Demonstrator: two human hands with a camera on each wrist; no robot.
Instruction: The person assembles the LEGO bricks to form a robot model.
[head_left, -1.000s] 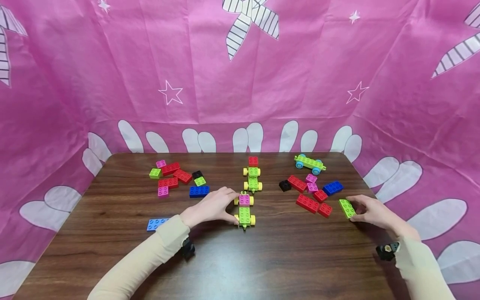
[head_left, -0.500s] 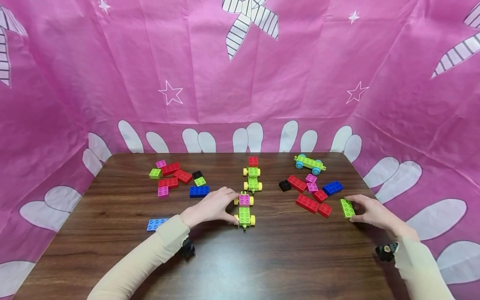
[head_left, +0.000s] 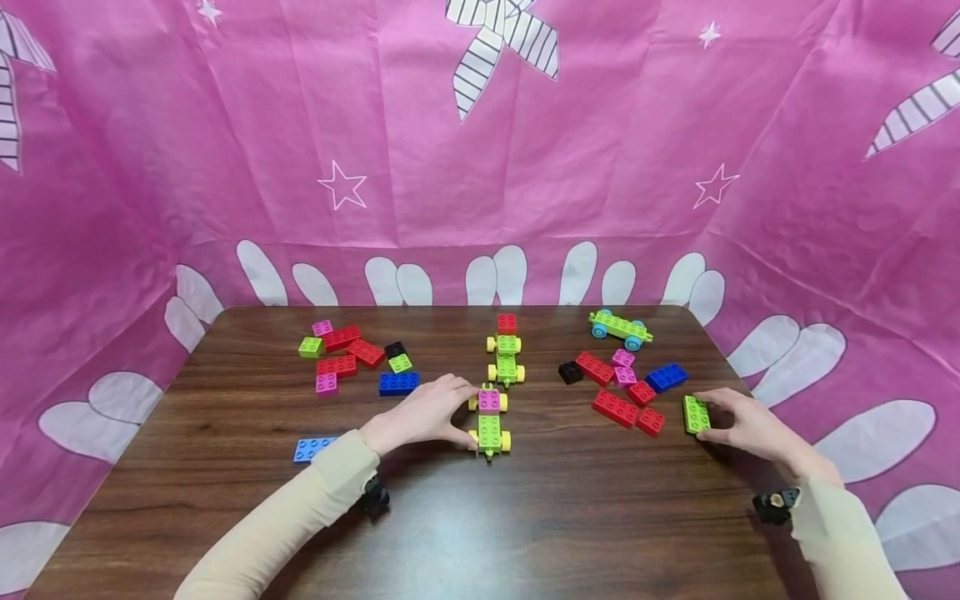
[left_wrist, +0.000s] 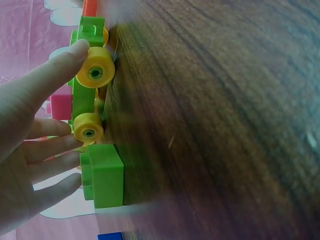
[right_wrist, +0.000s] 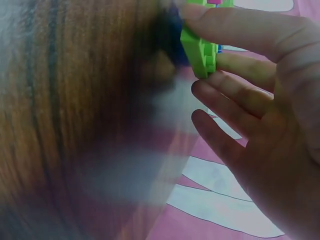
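Observation:
My left hand grips a lime wagon base with yellow wheels, in the table's middle. Its thumb touches one yellow wheel and its fingers lie by the other. A pink brick is fixed on the wagon's far end. Close to the left fingertips, in the left wrist view, stands a lime brick. On the right, my right hand pinches a lime eight-stud brick between thumb and fingers, studs up. The right wrist view shows this brick edge-on, partly behind the thumb.
A second wagon with a red brick at its far end stands beyond. A blue-wheeled wagon is at the back right. Red bricks and others lie right; more red bricks lie left. A light blue brick lies beside the left sleeve.
The lime brick in my right hand has turned a little, from slanted to nearly straight. The left hand and its wagon have stayed put.

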